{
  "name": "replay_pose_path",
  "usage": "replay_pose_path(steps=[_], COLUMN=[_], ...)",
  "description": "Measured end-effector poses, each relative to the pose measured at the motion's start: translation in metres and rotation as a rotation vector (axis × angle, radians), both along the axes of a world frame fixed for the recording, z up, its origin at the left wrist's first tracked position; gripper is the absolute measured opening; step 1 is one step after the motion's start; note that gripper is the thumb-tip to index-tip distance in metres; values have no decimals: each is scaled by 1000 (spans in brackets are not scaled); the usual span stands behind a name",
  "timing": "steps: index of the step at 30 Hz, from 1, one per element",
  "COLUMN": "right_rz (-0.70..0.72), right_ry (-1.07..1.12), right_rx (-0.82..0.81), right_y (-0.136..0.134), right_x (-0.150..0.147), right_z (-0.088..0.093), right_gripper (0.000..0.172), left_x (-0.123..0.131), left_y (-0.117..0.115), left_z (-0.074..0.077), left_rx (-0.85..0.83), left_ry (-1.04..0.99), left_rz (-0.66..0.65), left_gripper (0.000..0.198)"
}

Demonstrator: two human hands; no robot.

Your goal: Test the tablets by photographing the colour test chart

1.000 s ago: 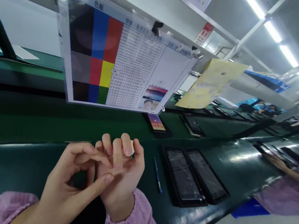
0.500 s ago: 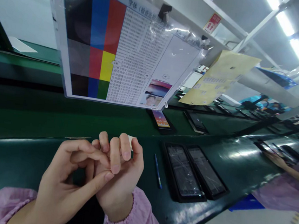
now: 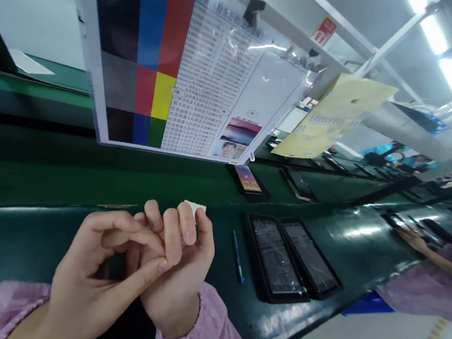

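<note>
My left hand is closed, its thumb and fingers touching and pinching the fingers of my right hand. The right hand is turned palm up, fingers curled inward, and nothing shows in its palm. Behind its fingertips a small white slip peeks out; whether it touches the hand I cannot tell. To the right lies a blue pen on the dark green bench. Beyond it are two tablets in black trays, a left one and a right one, with dark, glossy faces.
A plastic-sleeved colour and text chart hangs in front of me, with a yellow sheet to its right. Beneath stand a lit phone and a dark-screened device. At the far right, a co-worker's hand rests near devices.
The view shifts slightly, and both hands appear a little further left with their hold unchanged. More of the white slip shows behind the right fingers.
</note>
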State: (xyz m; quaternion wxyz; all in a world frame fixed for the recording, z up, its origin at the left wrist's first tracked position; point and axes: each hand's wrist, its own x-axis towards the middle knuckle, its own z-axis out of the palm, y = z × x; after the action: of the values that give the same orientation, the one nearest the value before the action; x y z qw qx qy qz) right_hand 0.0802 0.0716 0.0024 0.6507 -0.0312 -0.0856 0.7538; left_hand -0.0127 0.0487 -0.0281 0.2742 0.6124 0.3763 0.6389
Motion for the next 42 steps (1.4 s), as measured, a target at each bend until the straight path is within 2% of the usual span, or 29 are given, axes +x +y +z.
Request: replay_pose_path(steps=[8, 13, 18, 21, 24, 27, 31, 36, 39, 42], right_rz=[72, 55, 44, 44, 32, 31, 45, 50, 41, 29], right_ry=[105, 42, -8, -18, -70, -77, -7, 18, -24, -38], right_rx=[5, -56, -61, -58, -65, -71, -58, -39, -38, -18], right_y=[-3, -3, -2, -2, -2, -2, -2, -2, -1, -2], right_x=[-2, -3, -2, -3, -3, -3, -4, -4, -5, -5], right_z=[1, 1, -1, -1, -1, 0, -1, -2, -3, -2], right_gripper=[49, 53, 56, 57, 57, 57, 56, 58, 59, 59], left_x=[-2, -5, -18, -14, -9, -14, -21, -7, -1, -1], left_y=[-5, -2, 5, 4, 1, 3, 6, 0, -4, -5], left_z=[7, 10, 13, 14, 13, 11, 12, 16, 17, 17], left_rx=[-16, -13, 48, 33, 23, 24, 19, -29, -73, -75], left_ry=[47, 43, 258, 210, 108, 161, 225, 107, 17, 41], left_rz=[27, 47, -127, -88, -28, -97, -135, -27, 27, 36], left_gripper=[42, 35, 19, 15, 23, 40, 33, 21, 27, 27])
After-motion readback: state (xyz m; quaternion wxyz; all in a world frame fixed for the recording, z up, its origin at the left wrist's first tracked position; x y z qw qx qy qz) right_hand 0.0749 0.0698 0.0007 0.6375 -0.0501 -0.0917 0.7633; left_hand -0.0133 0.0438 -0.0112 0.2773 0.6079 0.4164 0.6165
